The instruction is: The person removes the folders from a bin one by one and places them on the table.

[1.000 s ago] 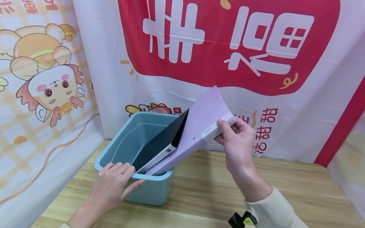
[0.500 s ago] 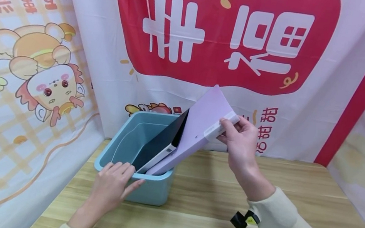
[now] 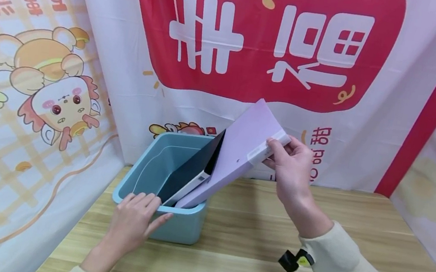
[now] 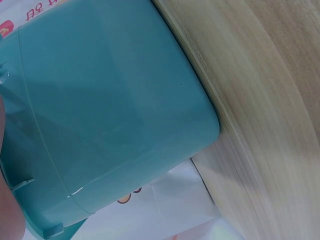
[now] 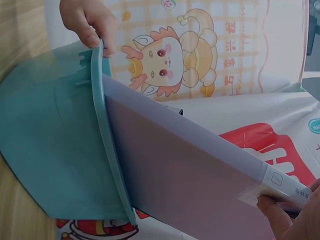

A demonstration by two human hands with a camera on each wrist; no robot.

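Note:
A teal plastic bin (image 3: 184, 226) stands at the table's back left. Two flat things lean in it: a black-faced, white-edged one (image 3: 192, 169) and a pale purple folder (image 3: 241, 146) that sticks out up and to the right. My right hand (image 3: 278, 156) pinches the folder's white-labelled upper end. My left hand (image 3: 138, 211) holds the bin's near rim, fingers over the edge and thumb outside. The right wrist view shows the purple folder (image 5: 190, 185) running into the bin (image 5: 50, 140), with the left hand (image 5: 85, 20) gripping the rim. In the left wrist view only the bin's outer wall (image 4: 110, 100) is seen.
The wooden table (image 3: 250, 261) stretches right and towards me from the bin. Printed cloth banners (image 3: 256, 44) hang close behind the bin and along both sides. A black wrist mount (image 3: 292, 260) sits on my right sleeve.
My right hand and the folder's upper end have shifted slightly up and to the right. The left hand and the bin have stayed put.

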